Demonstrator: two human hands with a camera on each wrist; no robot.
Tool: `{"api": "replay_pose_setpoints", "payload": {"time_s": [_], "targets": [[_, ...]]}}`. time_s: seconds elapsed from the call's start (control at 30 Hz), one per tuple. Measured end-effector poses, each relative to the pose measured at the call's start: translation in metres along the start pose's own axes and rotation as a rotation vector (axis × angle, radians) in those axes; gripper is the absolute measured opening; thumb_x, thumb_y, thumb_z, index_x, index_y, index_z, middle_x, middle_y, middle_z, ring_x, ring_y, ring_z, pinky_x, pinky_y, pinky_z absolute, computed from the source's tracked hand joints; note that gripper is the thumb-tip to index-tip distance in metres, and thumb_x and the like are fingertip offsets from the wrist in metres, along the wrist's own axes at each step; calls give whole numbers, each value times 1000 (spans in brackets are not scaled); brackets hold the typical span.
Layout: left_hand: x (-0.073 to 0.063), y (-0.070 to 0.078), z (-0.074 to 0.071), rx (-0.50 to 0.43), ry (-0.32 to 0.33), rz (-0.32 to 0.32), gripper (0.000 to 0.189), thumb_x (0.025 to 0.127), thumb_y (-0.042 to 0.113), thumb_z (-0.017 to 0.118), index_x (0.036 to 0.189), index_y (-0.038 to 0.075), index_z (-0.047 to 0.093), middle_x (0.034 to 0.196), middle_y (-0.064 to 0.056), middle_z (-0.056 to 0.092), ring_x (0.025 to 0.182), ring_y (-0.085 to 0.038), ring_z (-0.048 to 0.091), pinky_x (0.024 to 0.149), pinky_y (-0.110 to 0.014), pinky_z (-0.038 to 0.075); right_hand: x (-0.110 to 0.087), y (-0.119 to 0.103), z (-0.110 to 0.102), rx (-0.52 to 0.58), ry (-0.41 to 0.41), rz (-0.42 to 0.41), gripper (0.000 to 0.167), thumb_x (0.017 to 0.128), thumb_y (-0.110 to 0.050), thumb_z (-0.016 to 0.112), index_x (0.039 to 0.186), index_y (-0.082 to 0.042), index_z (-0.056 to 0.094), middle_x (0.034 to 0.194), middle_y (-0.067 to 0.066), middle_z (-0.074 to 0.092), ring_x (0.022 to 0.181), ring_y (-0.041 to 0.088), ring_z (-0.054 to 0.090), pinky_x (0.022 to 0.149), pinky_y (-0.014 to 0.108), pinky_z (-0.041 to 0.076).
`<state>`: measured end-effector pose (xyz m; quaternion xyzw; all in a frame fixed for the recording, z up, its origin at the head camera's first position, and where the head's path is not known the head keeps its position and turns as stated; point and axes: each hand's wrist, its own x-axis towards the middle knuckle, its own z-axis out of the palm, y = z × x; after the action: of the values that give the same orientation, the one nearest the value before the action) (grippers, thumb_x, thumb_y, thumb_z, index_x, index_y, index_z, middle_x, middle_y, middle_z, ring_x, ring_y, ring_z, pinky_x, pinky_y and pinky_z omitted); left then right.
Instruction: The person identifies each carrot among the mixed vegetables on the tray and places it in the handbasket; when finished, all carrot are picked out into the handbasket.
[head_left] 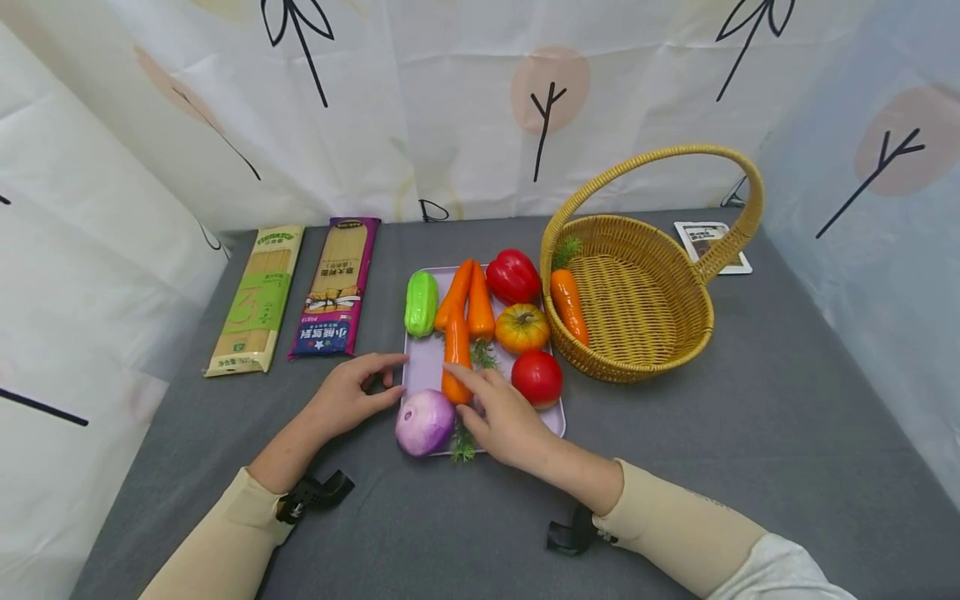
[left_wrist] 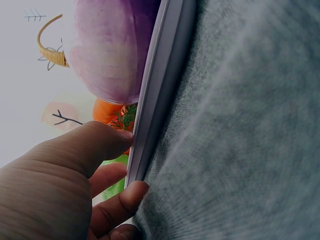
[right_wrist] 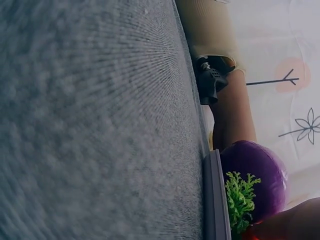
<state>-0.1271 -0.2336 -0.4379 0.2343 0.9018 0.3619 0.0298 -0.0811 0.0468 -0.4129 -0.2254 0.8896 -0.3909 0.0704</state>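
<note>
One long orange carrot [head_left: 456,346] w/ green leafy top lies in pale-purple rectangular tray [head_left: 424,367], R hand [head_left: 510,421] pinching its thick end betw. thumb & index. L hand [head_left: 348,396] touching tray's L rim, thumb & fingers spread. Round purple onion [head_left: 425,422] just beside carrot. Yellow woven handled basket [head_left: 626,372] R of tray on grey cloth-covered tabletop [head_left: 780,400].

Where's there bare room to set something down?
Bare cloth lies right of the basket and between the two forearms, in front of the tray. A narrower strip separates the purple packet from the tray. Crowded: the tray, where vegetables leave small gaps, the clearest between cucumber and onion, beside the left hand. The basket is bare right of its carrot.
</note>
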Motion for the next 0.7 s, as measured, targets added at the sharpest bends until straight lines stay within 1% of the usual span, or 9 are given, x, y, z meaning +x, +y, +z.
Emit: {"api": "replay_pose_setpoints", "payload": {"time_s": [0.17,0.27,0.33,0.4,0.53,0.63,0.7], "targets": [[0,0,0,-6,3,4,43,91,19,80,131,11,68,90,5,57,77,-15,50,67,-30,40,0,0,0,84,25,4,58,98,-14,70,152,-18,50,113,6,57,85,13,56,74,28,52],[0,0,0,-5,6,4,43,91,19,80,131,11,69,89,4,57,77,-15,50,67,-30,40,-1,-2,-2,97,61,7,57,97,-16,71,151,-19,51,117,6,58,91,14,57,81,31,52],[0,-1,1,-2,9,4,42,91,19,80,131,12,69,89,5,57,77,-15,50,67,-30,40,-2,-4,-4,96,80,5,57,97,-18,71,150,-21,52,118,5,58,94,16,56,83,33,52],[0,-1,1,0,13,8,42,91,19,80,131,12,69,89,5,57,76,-15,50,67,-30,39,-3,-7,-7,92,95,4,57,97,-19,72,150,-22,52,118,4,58,94,16,56,82,33,51],[0,-2,2,2,20,17,41,91,18,80,130,11,69,89,4,57,76,-14,49,67,-30,39,-5,-12,-14,98,102,-7,58,97,-20,72,151,-25,51,114,2,56,87,16,55,74,30,52],[1,-1,2,5,18,10,40,91,18,79,130,11,69,89,4,57,76,-14,49,67,-30,39,-6,-16,-21,102,109,-27,58,97,-20,72,151,-25,51,117,2,56,87,16,55,73,30,53],[1,0,2,9,15,-1,40,91,18,79,129,11,69,88,4,57,76,-15,49,67,-30,39,-8,-18,-26,104,117,-42,57,97,-20,72,150,-25,51,121,3,55,91,16,56,76,32,54]]}}
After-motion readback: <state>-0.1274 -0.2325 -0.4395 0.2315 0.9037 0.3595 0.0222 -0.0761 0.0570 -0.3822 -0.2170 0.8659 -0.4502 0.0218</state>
